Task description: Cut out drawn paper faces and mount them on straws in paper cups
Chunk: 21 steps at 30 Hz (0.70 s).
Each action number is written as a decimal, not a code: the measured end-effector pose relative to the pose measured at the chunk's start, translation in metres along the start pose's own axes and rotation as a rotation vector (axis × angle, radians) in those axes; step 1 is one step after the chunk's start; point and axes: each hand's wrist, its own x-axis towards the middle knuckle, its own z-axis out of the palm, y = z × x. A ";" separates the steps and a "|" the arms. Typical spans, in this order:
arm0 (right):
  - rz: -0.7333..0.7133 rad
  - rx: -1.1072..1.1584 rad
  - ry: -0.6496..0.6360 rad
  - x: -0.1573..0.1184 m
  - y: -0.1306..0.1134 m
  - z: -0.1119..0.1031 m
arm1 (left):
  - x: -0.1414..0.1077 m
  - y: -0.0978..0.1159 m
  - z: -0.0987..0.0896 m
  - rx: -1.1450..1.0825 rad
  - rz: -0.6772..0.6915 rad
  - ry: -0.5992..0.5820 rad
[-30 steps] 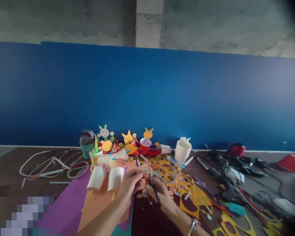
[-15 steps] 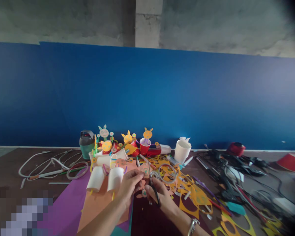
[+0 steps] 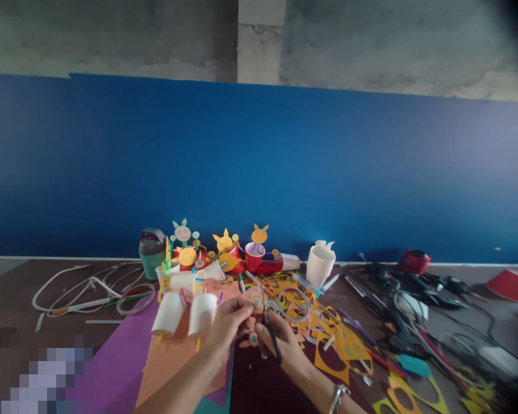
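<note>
Between finger and thumb, my left hand [image 3: 233, 322] pinches a small orange paper piece [image 3: 255, 296] with a green drawing on it. My right hand [image 3: 285, 342] is closed round the dark handles of a pair of scissors [image 3: 273, 333], whose blades point up along the right side of the paper. Whether the blades touch the paper I cannot tell. Just below the hands lies another small cut-out [image 3: 252, 338] with a green mark. Two white paper cups [image 3: 202, 316] lie left of my left hand, on orange paper [image 3: 164, 368].
Behind stand paper animal figures [image 3: 259, 234] in red cups [image 3: 254, 259]. Yellow paper scraps [image 3: 332, 356] and a tape roll [image 3: 293, 305] spread to the right, near a white cup [image 3: 320, 265]. Cables [image 3: 414, 310] tangle at far right; white cords [image 3: 90, 290] and a teal bottle [image 3: 152, 253] stand left.
Almost nothing differs. The paper piece and my left fingertips have shifted very slightly; both hands keep their grip.
</note>
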 end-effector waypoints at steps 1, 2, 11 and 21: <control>0.002 -0.002 0.003 0.000 0.001 0.000 | 0.000 0.000 0.000 0.001 -0.001 -0.002; 0.008 0.003 0.009 0.000 0.002 -0.001 | 0.000 0.000 0.000 0.001 -0.004 -0.003; -0.021 0.052 0.000 0.000 0.009 -0.003 | 0.002 -0.001 -0.001 -0.011 -0.022 -0.010; -0.027 0.005 0.003 -0.001 0.006 -0.003 | 0.001 0.004 -0.001 -0.030 -0.032 -0.009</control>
